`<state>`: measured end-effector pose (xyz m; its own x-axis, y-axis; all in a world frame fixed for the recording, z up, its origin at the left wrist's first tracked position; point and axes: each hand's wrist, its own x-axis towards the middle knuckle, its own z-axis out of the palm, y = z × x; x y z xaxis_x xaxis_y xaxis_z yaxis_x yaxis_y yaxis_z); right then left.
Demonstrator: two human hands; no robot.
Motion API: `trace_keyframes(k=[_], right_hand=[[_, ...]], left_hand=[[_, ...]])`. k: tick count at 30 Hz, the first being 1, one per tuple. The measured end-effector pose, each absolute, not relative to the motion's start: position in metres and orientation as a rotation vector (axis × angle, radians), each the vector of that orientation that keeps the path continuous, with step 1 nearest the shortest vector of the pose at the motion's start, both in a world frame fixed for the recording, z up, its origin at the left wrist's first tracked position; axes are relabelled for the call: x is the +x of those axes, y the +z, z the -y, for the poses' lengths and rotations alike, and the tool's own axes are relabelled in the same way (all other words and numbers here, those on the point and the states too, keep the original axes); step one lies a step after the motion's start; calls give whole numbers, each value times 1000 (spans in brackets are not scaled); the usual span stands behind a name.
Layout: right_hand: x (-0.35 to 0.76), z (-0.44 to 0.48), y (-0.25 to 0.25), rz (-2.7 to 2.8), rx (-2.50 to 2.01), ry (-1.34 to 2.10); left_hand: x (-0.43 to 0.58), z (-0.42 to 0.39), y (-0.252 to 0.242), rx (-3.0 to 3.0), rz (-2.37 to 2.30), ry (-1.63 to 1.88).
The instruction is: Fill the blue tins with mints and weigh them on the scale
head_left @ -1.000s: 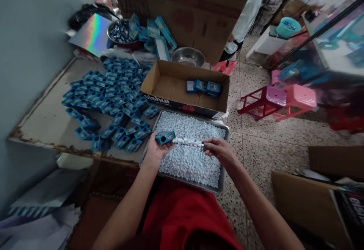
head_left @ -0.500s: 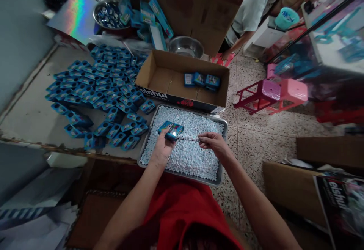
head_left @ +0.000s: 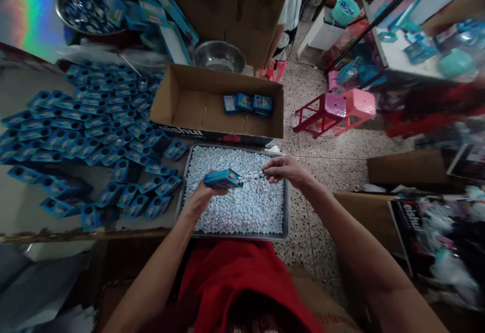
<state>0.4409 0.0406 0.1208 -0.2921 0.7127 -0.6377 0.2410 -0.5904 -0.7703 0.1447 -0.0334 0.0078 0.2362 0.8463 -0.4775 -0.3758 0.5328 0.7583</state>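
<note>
My left hand (head_left: 202,195) is closed around a small blue printed box (head_left: 223,178), tilted above a metal tray (head_left: 287,211) full of small white pellets (head_left: 235,211). My right hand (head_left: 282,168) pinches the end of a thin, narrow scoop (head_left: 250,177) with a row of white pellets along it. The scoop's far end meets the right end of the box and sits lower than my fingers. Whether it reaches inside the box I cannot tell. Left of the tray, many similar blue boxes (head_left: 100,121) stand packed together, round holes showing in their tops.
Behind the tray is an open cardboard carton (head_left: 204,108) with several blue boxes at its right. Metal bowls (head_left: 220,56) stand farther back. A person's arm (head_left: 276,42) shows beyond the cardboard. Plastic stools (head_left: 329,108) stand on the speckled floor to the right.
The view has swung right, so the table appears farther left. The blue box has tipped, and my right hand has risen, slanting the scoop down toward the box.
</note>
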Motion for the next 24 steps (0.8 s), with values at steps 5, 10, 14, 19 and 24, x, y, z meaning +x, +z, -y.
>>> trace_keyframes(k=[5,10,14,19,24], right_hand=[[437,-53,121,1266,-1643,1886],[425,-57,121,1407,-1682,1797],[410,-55,131,1646,-1712,1615],[379,-48,161,2147,-1720,1197],[394,-39,187,2221,-1633,970]], left_hand=[[147,25,4,749,-1107,865],[137,19,4,1132,-1261,837],[138,14,13,1342,-1352,833],[155,15,19,1835,-1460,831],[157,26,18,1776,-1582,872]])
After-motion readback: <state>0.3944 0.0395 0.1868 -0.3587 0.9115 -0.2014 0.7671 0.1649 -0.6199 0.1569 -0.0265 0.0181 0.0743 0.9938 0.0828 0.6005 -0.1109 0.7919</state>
